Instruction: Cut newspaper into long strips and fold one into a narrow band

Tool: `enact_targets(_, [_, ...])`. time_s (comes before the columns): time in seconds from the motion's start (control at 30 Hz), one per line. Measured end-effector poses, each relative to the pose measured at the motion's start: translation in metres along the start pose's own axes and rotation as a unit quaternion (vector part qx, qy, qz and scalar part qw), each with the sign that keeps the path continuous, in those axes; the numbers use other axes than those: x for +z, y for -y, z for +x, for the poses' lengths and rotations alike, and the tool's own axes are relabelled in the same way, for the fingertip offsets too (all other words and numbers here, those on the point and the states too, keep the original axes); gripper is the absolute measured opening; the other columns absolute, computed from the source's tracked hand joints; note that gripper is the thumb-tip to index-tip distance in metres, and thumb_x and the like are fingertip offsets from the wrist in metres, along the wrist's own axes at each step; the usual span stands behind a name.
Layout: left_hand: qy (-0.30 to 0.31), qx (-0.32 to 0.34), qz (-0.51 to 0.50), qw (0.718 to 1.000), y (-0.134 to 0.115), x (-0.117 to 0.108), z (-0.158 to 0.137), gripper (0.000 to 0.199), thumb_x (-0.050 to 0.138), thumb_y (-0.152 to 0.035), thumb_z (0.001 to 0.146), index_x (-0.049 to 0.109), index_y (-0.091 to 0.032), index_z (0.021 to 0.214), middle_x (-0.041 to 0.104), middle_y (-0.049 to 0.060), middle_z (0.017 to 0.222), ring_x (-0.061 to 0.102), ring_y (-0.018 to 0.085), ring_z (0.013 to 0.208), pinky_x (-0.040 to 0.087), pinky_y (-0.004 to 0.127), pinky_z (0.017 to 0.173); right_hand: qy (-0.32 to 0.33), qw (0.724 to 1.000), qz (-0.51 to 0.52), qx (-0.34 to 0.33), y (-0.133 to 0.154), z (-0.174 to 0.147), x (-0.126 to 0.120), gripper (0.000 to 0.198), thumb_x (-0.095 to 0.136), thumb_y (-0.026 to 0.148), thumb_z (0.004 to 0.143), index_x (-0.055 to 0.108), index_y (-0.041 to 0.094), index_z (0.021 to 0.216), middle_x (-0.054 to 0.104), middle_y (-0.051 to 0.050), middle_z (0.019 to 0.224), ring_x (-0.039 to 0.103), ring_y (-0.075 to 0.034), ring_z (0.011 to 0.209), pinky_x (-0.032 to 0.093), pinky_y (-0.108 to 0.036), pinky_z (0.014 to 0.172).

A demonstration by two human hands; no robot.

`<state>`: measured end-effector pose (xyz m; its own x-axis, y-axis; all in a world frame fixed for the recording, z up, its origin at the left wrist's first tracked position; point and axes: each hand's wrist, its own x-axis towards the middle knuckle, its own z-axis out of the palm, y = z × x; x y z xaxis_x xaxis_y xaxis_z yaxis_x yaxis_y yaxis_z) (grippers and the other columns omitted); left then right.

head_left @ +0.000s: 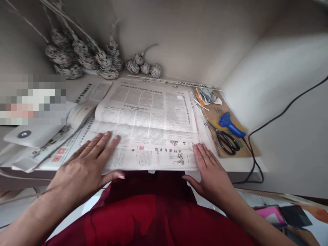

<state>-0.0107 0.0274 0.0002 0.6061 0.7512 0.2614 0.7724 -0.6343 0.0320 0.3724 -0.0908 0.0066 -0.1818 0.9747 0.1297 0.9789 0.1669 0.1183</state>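
Sheets of printed newspaper (143,116) lie spread over the desk, their near edge running along the desk's front edge. My left hand (84,162) lies flat across the lower left of the paper, fingers stretched out and thumb pointing right. At the lower right corner, my right hand (208,167) touches the paper with its fingers extended and its thumb off to the left, below the edge. Neither hand holds anything. A pair of black-handled scissors (228,142) and a blue glue gun (232,125) lie to the right of my right hand.
Several gourd shapes woven from paper (105,65) stand along the back wall. Thin paper rods (166,81) lie behind the newspaper. A cardboard piece (243,147) sits under the glue gun, whose black cord (282,111) runs up the right wall. A white device (36,136) rests at left.
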Motion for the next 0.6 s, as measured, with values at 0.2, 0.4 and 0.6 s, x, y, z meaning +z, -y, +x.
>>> enact_targets(0.2, [-0.028,0.053,0.028,0.998,-0.027,0.01,0.017,0.118,0.034,-0.09,0.079,0.018,-0.011,0.164,0.025,0.032,0.164,0.026,0.05,0.15,0.034,0.067,0.116,0.01,1.0,0.014,0.022,0.035,0.029,0.001,0.103,0.063,0.054,0.092,0.014,-0.003,0.162,0.031,-0.032,0.162,0.021,-0.043,0.155,0.026,-0.062,0.122])
enact_targets(0.4, [0.012,0.166,-0.022,0.986,-0.055,0.012,0.04,0.112,0.029,-0.09,0.08,0.03,-0.011,0.16,0.032,0.016,0.165,0.026,0.039,0.154,0.028,0.056,0.122,0.049,0.981,0.133,-0.134,0.08,0.08,-0.008,0.099,0.061,0.061,0.091,0.026,0.0,0.16,0.023,-0.025,0.167,0.016,-0.037,0.157,0.026,-0.054,0.125])
enact_targets(0.6, [0.047,0.029,-0.001,0.998,-0.001,-0.005,0.017,0.089,0.028,-0.076,0.094,0.031,-0.017,0.161,0.035,0.009,0.165,0.028,0.032,0.154,0.032,0.052,0.122,0.019,0.991,0.107,-0.073,0.028,0.049,0.003,0.085,0.044,0.059,0.1,0.018,0.011,0.165,0.032,-0.019,0.166,0.026,-0.034,0.155,0.033,-0.057,0.122])
